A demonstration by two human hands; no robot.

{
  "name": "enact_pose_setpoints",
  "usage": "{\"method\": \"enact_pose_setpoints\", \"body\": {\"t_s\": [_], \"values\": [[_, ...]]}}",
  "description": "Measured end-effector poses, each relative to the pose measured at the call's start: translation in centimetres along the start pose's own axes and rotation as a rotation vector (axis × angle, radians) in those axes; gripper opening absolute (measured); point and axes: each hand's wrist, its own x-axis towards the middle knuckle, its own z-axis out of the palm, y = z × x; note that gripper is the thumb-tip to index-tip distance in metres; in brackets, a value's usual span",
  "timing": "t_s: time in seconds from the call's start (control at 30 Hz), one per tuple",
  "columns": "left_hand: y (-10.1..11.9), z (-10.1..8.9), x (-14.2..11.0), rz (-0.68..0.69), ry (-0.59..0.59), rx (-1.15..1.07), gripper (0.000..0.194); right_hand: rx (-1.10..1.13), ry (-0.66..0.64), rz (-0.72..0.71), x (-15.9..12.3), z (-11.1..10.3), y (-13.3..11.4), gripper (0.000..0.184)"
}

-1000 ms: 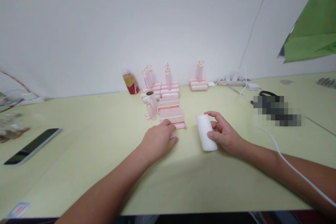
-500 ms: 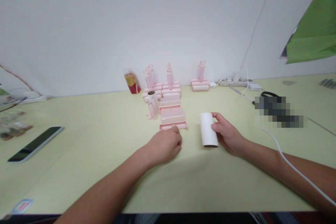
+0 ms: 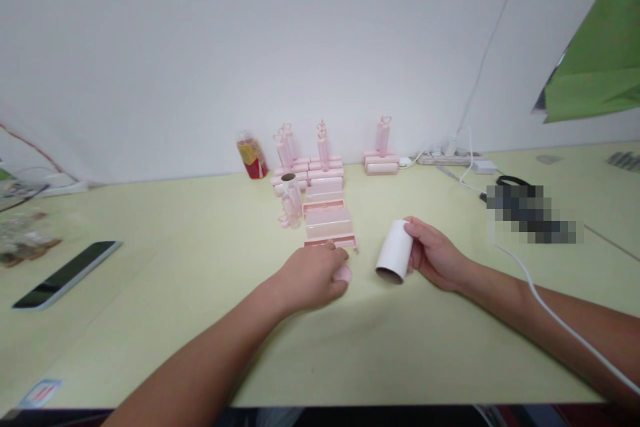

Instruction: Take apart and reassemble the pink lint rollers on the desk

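Note:
My right hand (image 3: 437, 257) grips a white paper roll (image 3: 395, 250) by its right side, just above the table. The roll is tilted, with its hollow end toward me and to the left. My left hand (image 3: 315, 277) is closed round a small pale pink round piece (image 3: 343, 273), partly covered by the fingers. Right beyond those fingertips lies an open pink case (image 3: 329, 221) with a clear lid raised, its tray partly hidden by my hand. Behind it is another open pink case (image 3: 324, 195). A clear-wrapped roll (image 3: 293, 192) stands to their left with a pink handle piece (image 3: 287, 211) beside it.
Several pink lint rollers (image 3: 325, 163) are stacked along the wall, with another stack (image 3: 382, 159) to the right. A red and yellow packet (image 3: 253, 159) stands left of them. A phone (image 3: 67, 275) lies at the left; a white cable (image 3: 545, 310) crosses above my right forearm.
The white roll has tipped, its near end swinging left and showing the hollow core. My left hand has turned slightly, and the pink round piece now shows between its fingers.

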Motion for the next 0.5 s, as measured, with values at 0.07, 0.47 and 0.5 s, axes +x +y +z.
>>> {"method": "enact_pose_setpoints", "body": {"t_s": [0.07,0.47,0.5], "values": [[0.11,-0.12,-0.05,0.013,-0.013,-0.004,0.014,0.006,-0.023,-0.009,-0.01,0.02,-0.05,0.02],[0.24,-0.44,0.07,0.05,-0.002,-0.029,0.019,0.045,-0.025,-0.027,0.15,-0.28,-0.14,0.015],[0.21,-0.4,0.08,0.042,0.005,-0.036,0.019,0.047,-0.023,-0.031,0.2,-0.33,-0.11,0.015]]}}
